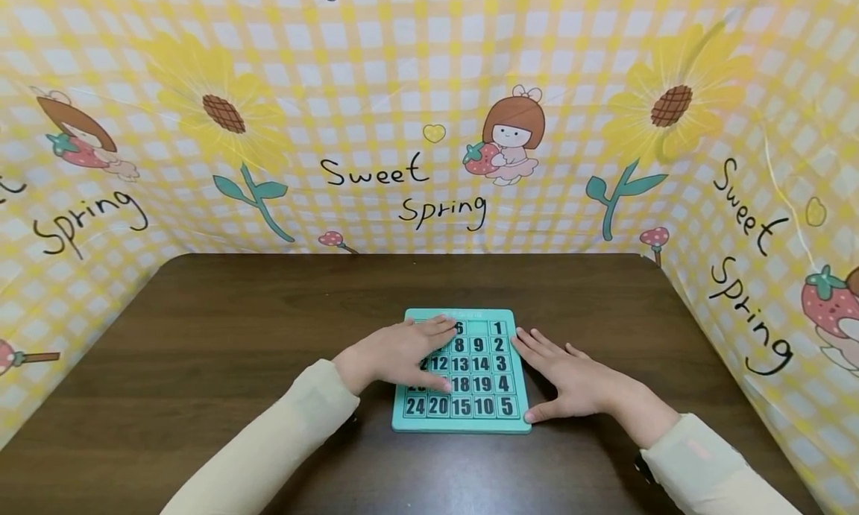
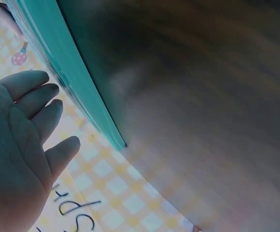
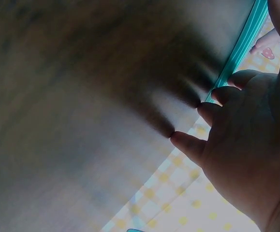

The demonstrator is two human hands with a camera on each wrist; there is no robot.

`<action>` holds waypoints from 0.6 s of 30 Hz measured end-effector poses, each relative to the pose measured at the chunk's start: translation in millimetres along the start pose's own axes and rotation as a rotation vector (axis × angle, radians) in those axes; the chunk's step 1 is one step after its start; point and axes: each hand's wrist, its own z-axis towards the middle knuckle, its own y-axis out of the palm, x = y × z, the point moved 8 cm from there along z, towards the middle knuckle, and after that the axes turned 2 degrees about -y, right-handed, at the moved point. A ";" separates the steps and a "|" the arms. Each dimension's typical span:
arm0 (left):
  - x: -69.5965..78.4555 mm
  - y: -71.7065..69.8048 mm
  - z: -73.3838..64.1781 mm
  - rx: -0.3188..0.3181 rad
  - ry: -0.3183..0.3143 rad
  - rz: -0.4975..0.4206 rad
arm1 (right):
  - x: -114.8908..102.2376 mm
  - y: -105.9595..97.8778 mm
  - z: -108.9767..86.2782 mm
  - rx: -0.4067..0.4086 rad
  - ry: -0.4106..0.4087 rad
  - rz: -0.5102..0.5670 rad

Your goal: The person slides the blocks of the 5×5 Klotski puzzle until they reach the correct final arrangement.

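A turquoise number sliding puzzle [image 1: 463,425] lies flat on the brown table. Its tiles carry black numbers, with 24, 20, 15, 10 and 5 along the near row. One vacant slot shows in the far row, between 6 and 1. My left hand [image 1: 397,355] reaches over the puzzle's left side with fingers extended, hiding several tiles there. In the left wrist view its palm faces the camera beside the turquoise frame. Along the right edge my right hand [image 1: 576,382] has spread fingers, with fingertips and thumb tip right at the frame.
The dark wooden table [image 1: 282,299] runs back to a yellow checked cloth [image 1: 376,112] that hangs behind it and along both sides. Flowers, cartoon figures and lettering are printed on the cloth. Both forearms wear pale sleeves [image 1: 268,440].
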 end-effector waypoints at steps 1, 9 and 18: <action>2.4 0.1 1.6 0.000 0.009 0.006 | -0.4 0.0 -0.2 0.001 -0.003 0.001; 23.9 -3.7 19.6 -0.009 0.050 0.057 | -1.0 -1.4 -0.8 -0.001 -0.014 0.003; 38.5 -5.7 39.0 -0.040 0.067 0.066 | -1.4 -1.1 -1.5 -0.005 -0.021 0.003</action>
